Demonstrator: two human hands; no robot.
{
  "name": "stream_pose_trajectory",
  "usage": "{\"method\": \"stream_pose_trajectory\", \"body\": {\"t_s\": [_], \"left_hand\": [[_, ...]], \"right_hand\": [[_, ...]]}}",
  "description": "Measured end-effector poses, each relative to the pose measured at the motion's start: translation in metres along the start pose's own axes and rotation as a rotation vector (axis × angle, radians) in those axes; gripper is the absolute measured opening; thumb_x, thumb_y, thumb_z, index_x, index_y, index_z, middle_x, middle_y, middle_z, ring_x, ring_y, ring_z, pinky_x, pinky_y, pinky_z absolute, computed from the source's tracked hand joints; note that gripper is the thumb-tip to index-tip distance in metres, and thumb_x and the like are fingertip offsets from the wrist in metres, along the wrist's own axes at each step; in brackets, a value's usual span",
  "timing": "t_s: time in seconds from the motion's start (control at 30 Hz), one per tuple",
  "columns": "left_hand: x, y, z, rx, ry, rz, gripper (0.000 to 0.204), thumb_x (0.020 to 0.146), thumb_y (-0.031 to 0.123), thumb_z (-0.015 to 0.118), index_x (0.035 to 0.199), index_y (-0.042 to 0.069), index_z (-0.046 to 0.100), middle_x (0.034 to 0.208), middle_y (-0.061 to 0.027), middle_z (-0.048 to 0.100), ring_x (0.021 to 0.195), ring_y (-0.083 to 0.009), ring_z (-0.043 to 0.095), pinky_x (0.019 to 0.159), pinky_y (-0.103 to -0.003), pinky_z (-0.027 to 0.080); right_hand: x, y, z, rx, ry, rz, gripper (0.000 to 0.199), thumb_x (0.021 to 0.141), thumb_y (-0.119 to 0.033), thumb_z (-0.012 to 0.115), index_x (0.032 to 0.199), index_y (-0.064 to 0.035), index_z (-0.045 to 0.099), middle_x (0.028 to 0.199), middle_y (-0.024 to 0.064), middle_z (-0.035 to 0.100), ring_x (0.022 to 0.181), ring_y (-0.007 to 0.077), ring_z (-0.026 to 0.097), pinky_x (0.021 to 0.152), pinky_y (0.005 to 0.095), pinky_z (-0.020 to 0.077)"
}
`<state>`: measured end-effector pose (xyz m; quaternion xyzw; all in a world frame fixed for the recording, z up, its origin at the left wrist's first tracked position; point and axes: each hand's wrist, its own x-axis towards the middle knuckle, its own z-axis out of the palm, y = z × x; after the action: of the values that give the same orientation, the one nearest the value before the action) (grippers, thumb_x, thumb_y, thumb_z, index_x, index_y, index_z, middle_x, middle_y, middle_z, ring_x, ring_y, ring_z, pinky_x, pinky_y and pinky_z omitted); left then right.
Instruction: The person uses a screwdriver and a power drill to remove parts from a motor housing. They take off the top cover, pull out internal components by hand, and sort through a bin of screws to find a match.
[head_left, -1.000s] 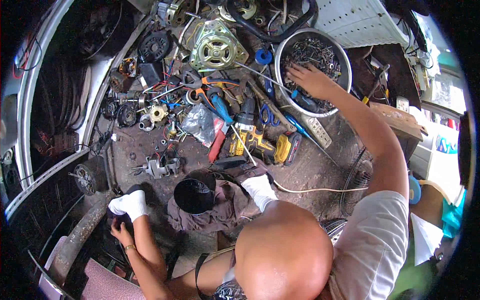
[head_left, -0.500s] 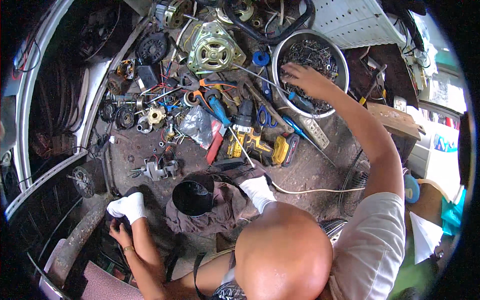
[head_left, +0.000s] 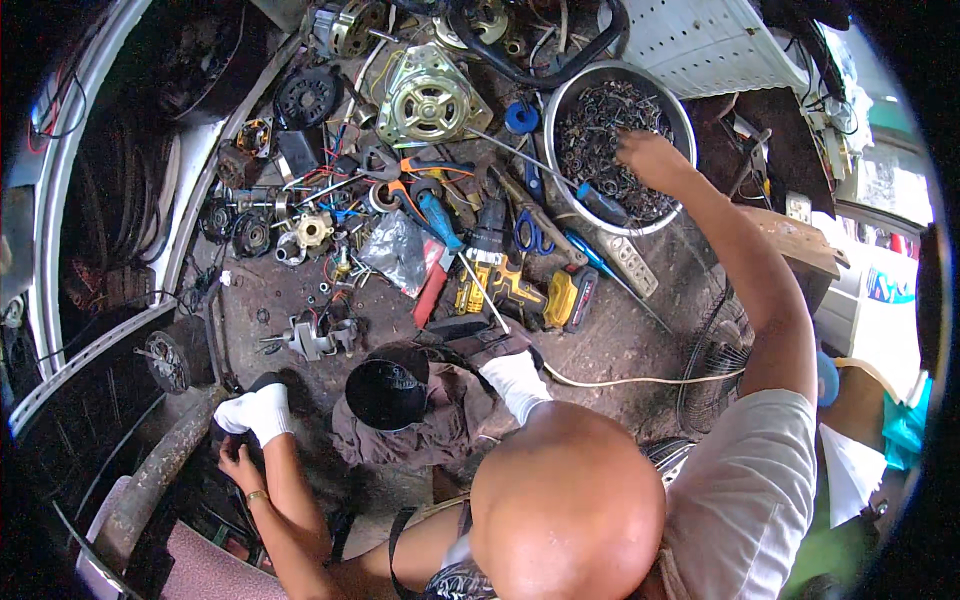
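In the round metal basin at the far right lies a heap of small screws, nuts and other hardware. My right hand reaches into it, fingers bent and slightly apart, the tips at the heap. No held piece can be made out there. A long screwdriver with a blue and black handle lies across the basin's near rim. At the lower left, my left hand rests beside my white-socked foot and dark shoe, fingers loosely apart with nothing visible in them.
Left of the basin lie a yellow cordless drill, blue scissors, orange-handled pliers and a motor housing. A black pot sits on brown cloth nearer me. A fan cage and a pale cable are at the right.
My right hand has moved right within the basin, from the heap's left side toward its right, and its fingers are more bent. My left hand has stayed by the foot.
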<state>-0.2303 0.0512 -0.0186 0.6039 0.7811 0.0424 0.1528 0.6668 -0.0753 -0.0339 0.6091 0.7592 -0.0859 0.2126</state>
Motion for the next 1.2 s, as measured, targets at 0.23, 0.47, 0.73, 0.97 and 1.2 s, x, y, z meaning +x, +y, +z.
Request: {"method": "stream_pose_trajectory", "body": {"t_s": [0.23,0.47,0.73,0.97,1.2], "left_hand": [[0.000,-0.004,0.004,-0.004,0.023,0.026,0.042,0.076,0.006,0.062,0.118,0.002,0.055,0.116,-0.0170,0.050,0.110,-0.0287,0.045,0.097,-0.039,0.034],[-0.004,0.004,0.000,-0.025,-0.004,-0.021,0.043,0.077,0.007,0.063,0.119,0.004,0.055,0.116,-0.0152,0.047,0.110,-0.0284,0.044,0.098,-0.038,0.034],[-0.010,0.016,0.004,-0.126,-0.045,-0.042,0.045,0.078,0.005,0.062,0.122,0.003,0.052,0.120,-0.0168,0.043,0.111,-0.0297,0.046,0.097,-0.038,0.038],[-0.004,0.030,0.007,-0.011,0.032,0.032,0.043,0.076,0.006,0.065,0.118,0.003,0.054,0.116,-0.0179,0.047,0.110,-0.0307,0.047,0.098,-0.039,0.037],[-0.001,0.011,0.007,-0.163,0.062,-0.008,0.045,0.077,0.008,0.064,0.120,0.004,0.054,0.117,-0.0170,0.046,0.112,-0.0302,0.047,0.096,-0.038,0.039]], "right_hand": [[0.037,-0.036,-0.003,0.160,0.193,-0.002,0.045,0.076,-0.005,0.056,0.120,-0.0111,0.055,0.133,0.0131,0.047,0.124,0.0287,0.046,0.093,0.0421,0.0459],[0.007,-0.032,-0.007,0.074,-0.097,-0.003,0.053,0.073,-0.006,0.058,0.125,-0.0169,0.054,0.133,0.0095,0.046,0.125,0.0274,0.044,0.087,0.0439,0.0473],[-0.010,-0.027,0.003,0.127,-0.018,0.131,0.041,0.071,-0.009,0.058,0.111,-0.0157,0.064,0.117,0.0113,0.058,0.108,0.0301,0.056,0.089,0.0419,0.0471],[-0.017,-0.046,0.009,0.332,0.151,0.316,0.031,0.071,-0.004,0.060,0.102,-0.0089,0.066,0.114,0.0183,0.057,0.106,0.0342,0.053,0.093,0.0423,0.0442],[-0.015,-0.050,0.010,0.273,0.359,0.297,0.026,0.074,-0.006,0.060,0.100,-0.0059,0.065,0.103,0.0174,0.059,0.099,0.0349,0.054,0.085,0.0436,0.0460]]}}
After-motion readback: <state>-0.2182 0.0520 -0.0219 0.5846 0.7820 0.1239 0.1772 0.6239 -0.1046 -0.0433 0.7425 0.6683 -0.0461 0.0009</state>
